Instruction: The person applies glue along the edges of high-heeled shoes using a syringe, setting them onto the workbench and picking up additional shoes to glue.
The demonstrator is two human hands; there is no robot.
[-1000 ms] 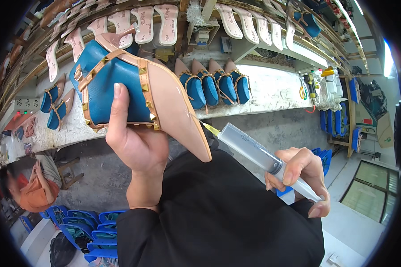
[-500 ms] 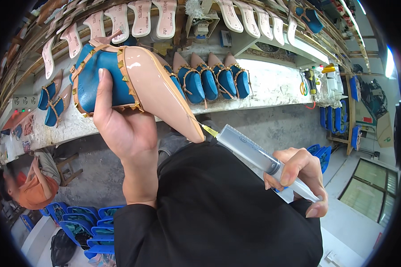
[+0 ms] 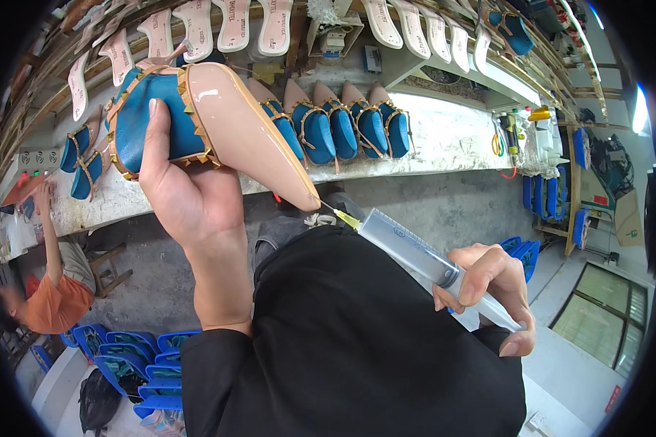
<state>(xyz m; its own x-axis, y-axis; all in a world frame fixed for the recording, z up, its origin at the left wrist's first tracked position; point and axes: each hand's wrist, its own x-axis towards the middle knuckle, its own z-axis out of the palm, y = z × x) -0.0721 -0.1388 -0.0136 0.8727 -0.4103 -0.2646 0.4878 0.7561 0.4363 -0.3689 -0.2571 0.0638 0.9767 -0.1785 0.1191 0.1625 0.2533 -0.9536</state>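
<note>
A glossy beige pointed shoe (image 3: 233, 120) with gold studs along its straps is held up in my left hand (image 3: 197, 193), around the blue last inside it. My left thumb presses on the blue last (image 3: 142, 124), and the shoe's toe points down to the right. In my right hand (image 3: 492, 284) is a clear plastic syringe (image 3: 408, 246), gripped at the barrel's end with a digit on the plunger. Its yellow-hubbed needle (image 3: 335, 213) reaches the tip of the shoe's toe. Whether the needle touches the toe surface cannot be made out exactly.
Several similar shoes (image 3: 345, 131) stand in a row on the white workbench (image 3: 444, 131). Pale insoles (image 3: 233, 25) hang from the rack above. A person in orange (image 3: 57, 302) works at the left. Blue bins (image 3: 116, 357) stand on the floor behind.
My left hand has shifted slightly left and up with the shoe, and the toe has drawn back along the needle. The person at the left has stretched an arm toward the bench.
</note>
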